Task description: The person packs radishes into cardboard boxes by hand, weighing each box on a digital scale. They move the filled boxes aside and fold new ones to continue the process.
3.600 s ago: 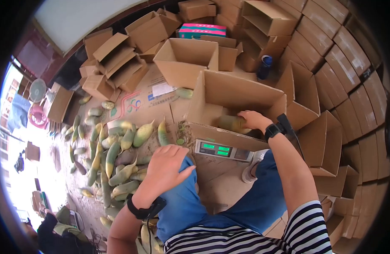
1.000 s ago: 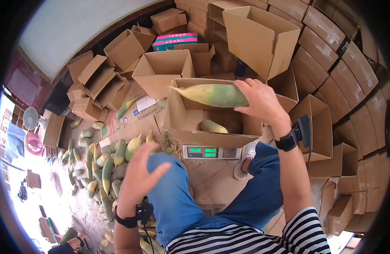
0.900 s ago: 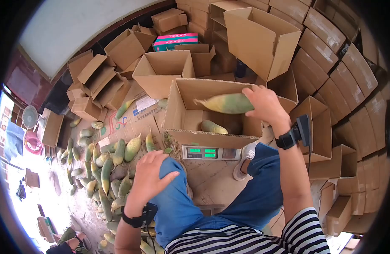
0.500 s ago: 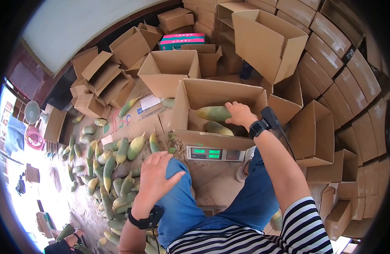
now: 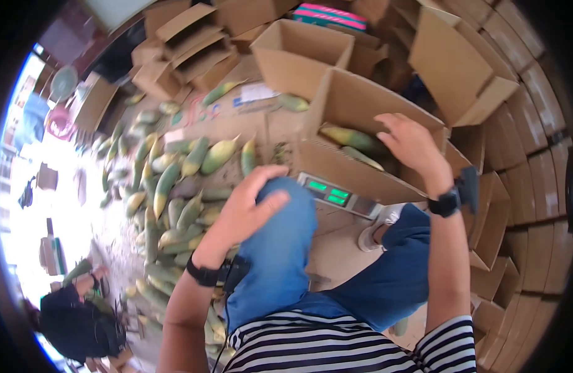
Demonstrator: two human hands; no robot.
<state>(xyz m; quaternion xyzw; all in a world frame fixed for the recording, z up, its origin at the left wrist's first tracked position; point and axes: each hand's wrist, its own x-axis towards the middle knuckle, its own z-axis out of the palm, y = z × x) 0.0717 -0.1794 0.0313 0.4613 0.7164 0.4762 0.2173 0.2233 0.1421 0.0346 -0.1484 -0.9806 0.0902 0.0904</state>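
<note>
My right hand hovers over the right side of an open cardboard box, its fingers apart and nothing in them. Two green radishes with yellowish ends lie inside that box, near its left half. Under the box is a digital scale with lit green displays. My left hand rests open on my bent knee, thumb spread from the fingers. Just beyond it, a single radish lies on the floor beside the box.
A large heap of green radishes covers the floor to my left. Open cardboard boxes stand at the back, and stacked boxes form a wall on the right. A person in dark clothing is at the lower left.
My right hand has let go of the radish in the box and lifted off it. The view has turned left, so the box and scale now appear tilted and further right.
</note>
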